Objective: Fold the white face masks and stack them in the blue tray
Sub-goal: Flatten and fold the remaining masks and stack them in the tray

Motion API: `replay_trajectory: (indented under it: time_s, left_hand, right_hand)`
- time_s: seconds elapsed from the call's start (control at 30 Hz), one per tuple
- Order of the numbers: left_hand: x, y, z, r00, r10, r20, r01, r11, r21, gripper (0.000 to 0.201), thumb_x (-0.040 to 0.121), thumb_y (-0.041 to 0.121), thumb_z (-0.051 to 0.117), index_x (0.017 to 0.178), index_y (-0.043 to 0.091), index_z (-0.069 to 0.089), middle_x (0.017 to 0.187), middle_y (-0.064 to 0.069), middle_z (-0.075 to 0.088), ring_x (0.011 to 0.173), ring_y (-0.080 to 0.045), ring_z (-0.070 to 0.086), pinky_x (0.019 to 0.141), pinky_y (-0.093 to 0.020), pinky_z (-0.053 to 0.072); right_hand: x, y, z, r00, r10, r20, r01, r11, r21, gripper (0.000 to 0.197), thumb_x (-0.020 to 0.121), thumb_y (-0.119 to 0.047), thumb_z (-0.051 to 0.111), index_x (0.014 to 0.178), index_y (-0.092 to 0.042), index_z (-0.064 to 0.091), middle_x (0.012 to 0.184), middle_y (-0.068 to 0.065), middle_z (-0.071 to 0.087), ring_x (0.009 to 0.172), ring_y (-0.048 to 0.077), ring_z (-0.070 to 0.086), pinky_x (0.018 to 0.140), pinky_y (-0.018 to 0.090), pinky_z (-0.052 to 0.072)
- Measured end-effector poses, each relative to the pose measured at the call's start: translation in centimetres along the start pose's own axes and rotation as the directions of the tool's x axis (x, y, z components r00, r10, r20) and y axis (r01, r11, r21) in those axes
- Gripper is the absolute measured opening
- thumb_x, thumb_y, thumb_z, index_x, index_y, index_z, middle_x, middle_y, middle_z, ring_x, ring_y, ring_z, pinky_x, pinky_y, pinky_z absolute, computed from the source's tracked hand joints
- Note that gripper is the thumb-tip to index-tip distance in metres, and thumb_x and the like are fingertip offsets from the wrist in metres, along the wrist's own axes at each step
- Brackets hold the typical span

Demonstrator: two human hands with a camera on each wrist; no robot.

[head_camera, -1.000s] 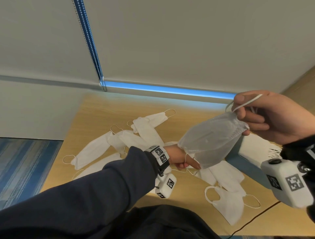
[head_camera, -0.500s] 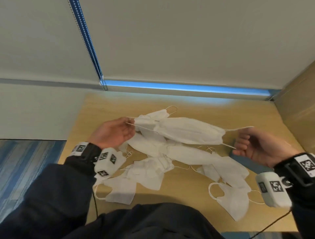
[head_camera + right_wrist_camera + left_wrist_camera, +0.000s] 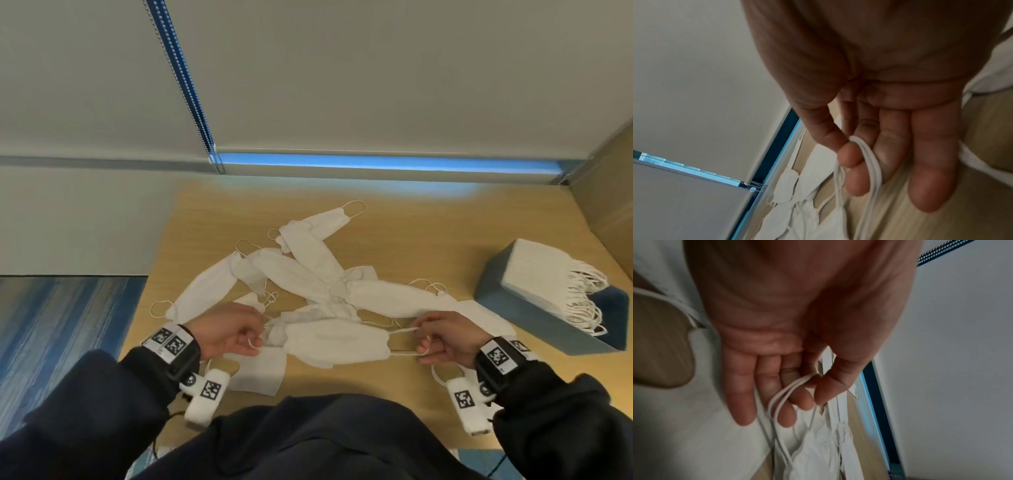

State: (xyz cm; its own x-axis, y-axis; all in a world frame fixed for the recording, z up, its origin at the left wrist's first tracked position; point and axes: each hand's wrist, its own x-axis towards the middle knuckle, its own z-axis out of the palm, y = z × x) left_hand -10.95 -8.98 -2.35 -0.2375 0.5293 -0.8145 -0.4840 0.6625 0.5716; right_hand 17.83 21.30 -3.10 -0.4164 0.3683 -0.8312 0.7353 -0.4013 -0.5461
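A white face mask point(image 3: 337, 344) is stretched flat between my two hands, low over the near part of the wooden table point(image 3: 428, 233). My left hand point(image 3: 236, 330) pinches its left ear loop point(image 3: 785, 395) between thumb and fingers. My right hand point(image 3: 442, 337) pinches the right ear loop point(image 3: 865, 155) the same way. Behind the held mask lies a loose pile of several white masks point(image 3: 308, 270). The blue tray point(image 3: 534, 322) stands at the right of the table with a stack of folded masks point(image 3: 544, 270) in it, their loops hanging over its open side.
A folded mask point(image 3: 257, 373) lies on the table under my left wrist, and another mask lies under my right wrist. A wall and a window blind with a bead chain point(image 3: 181, 85) rise behind the table. A wooden panel point(image 3: 609, 192) borders the right side.
The mask held up in the air a second ago has come down and toward me. Both hands now hold it by its loops, stretched out level just above the table.
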Motion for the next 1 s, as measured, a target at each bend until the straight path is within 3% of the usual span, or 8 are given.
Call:
replay_trajectory:
  time_s: [0.17, 0.3, 0.4, 0.5, 0.57, 0.7, 0.87, 1.0]
  left_hand:
    - [0.3, 0.1, -0.1, 0.999, -0.002, 0.040, -0.004, 0.988, 0.155, 0.020, 0.080, 0.009, 0.072, 0.098, 0.004, 0.065, 0.093, -0.019, 0.072, 0.084, -0.025, 0.066, 0.086, -0.042, 0.060]
    - [-0.1, 1.5, -2.7, 0.973, 0.168, -0.156, -0.074, 0.875, 0.479, 0.012, 0.091, 0.020, 0.070, 0.101, 0.016, 0.077, 0.098, -0.004, 0.078, 0.087, -0.019, 0.075, 0.067, -0.029, 0.056]
    - [0.0, 1.9, -5.2, 0.890, 0.355, -0.287, -0.020, 0.659, 0.752, 0.014, 0.081, 0.026, 0.082, 0.092, 0.024, 0.073, 0.096, 0.002, 0.075, 0.087, -0.017, 0.071, 0.073, -0.031, 0.056]
    - [0.4, 0.7, -5.7, 0.906, 0.326, -0.270, 0.202, 0.227, 0.953, 0.042, 0.077, 0.039, 0.081, 0.110, 0.030, 0.057, 0.109, 0.005, 0.064, 0.100, -0.019, 0.062, 0.078, -0.035, 0.051]
    - [0.9, -0.2, -5.1, 0.899, 0.350, -0.263, 0.228, 0.139, 0.964, 0.056, 0.076, 0.037, 0.080, 0.121, 0.027, 0.049, 0.111, 0.002, 0.064, 0.099, -0.023, 0.064, 0.074, -0.036, 0.051]
    - [1.2, -0.1, -5.2, 0.905, 0.295, -0.306, 0.252, 0.207, 0.945, 0.053, 0.076, 0.036, 0.080, 0.122, 0.024, 0.055, 0.107, -0.001, 0.066, 0.097, -0.024, 0.064, 0.075, -0.037, 0.052]
    - [-1.6, 4.0, -5.5, 0.884, 0.392, -0.256, 0.053, 0.461, 0.886, 0.024, 0.079, 0.037, 0.083, 0.071, 0.020, 0.067, 0.068, 0.007, 0.060, 0.065, -0.013, 0.056, 0.059, -0.028, 0.040]
    - [-4.6, 7.4, -3.8, 0.807, 0.546, -0.225, -0.367, 0.762, 0.534, 0.022, 0.084, 0.024, 0.081, 0.106, 0.023, 0.077, 0.096, 0.006, 0.078, 0.088, -0.014, 0.073, 0.079, -0.035, 0.057]
  right_hand:
    - [0.1, -0.6, 0.5, 0.998, -0.053, 0.034, 0.056, 0.995, -0.083, 0.019, 0.093, -0.007, 0.069, 0.112, -0.004, 0.068, 0.086, 0.018, 0.074, 0.081, 0.031, 0.073, 0.088, 0.051, 0.057]
    - [0.9, -3.0, 0.2, 0.908, -0.391, -0.148, 0.308, 0.865, -0.395, 0.007, 0.085, -0.013, 0.079, 0.092, -0.016, 0.078, 0.093, 0.014, 0.077, 0.079, 0.023, 0.069, 0.069, 0.035, 0.053]
    - [2.3, -4.9, 0.8, 0.829, -0.543, -0.133, 0.323, 0.660, -0.678, 0.016, 0.080, -0.023, 0.084, 0.092, -0.026, 0.074, 0.099, 0.000, 0.073, 0.085, 0.016, 0.064, 0.070, 0.025, 0.045]
    - [3.9, -5.6, 2.2, 0.900, -0.433, -0.042, 0.156, 0.410, -0.899, 0.051, 0.068, -0.041, 0.087, 0.112, -0.037, 0.061, 0.111, -0.007, 0.052, 0.104, 0.019, 0.056, 0.092, 0.036, 0.049]
    - [4.6, -5.5, 2.9, 0.917, -0.397, -0.043, 0.083, 0.296, -0.951, 0.062, 0.064, -0.046, 0.086, 0.115, -0.039, 0.052, 0.110, -0.008, 0.040, 0.109, 0.022, 0.050, 0.098, 0.043, 0.049]
    - [4.0, -6.8, 2.9, 0.901, -0.431, -0.041, 0.089, 0.276, -0.957, 0.029, 0.082, -0.040, 0.070, 0.109, -0.032, 0.061, 0.108, -0.004, 0.058, 0.097, 0.023, 0.061, 0.085, 0.037, 0.053]
    - [1.9, -9.2, 0.2, 0.840, -0.523, -0.144, 0.230, 0.584, -0.779, 0.015, 0.093, -0.028, 0.063, 0.082, -0.023, 0.071, 0.088, 0.003, 0.072, 0.079, 0.021, 0.062, 0.064, 0.031, 0.043]
    - [-1.0, -10.8, 0.1, 0.857, -0.487, -0.169, 0.448, 0.866, -0.224, 0.013, 0.092, -0.016, 0.070, 0.081, -0.011, 0.072, 0.085, 0.011, 0.069, 0.079, 0.029, 0.062, 0.071, 0.036, 0.048]
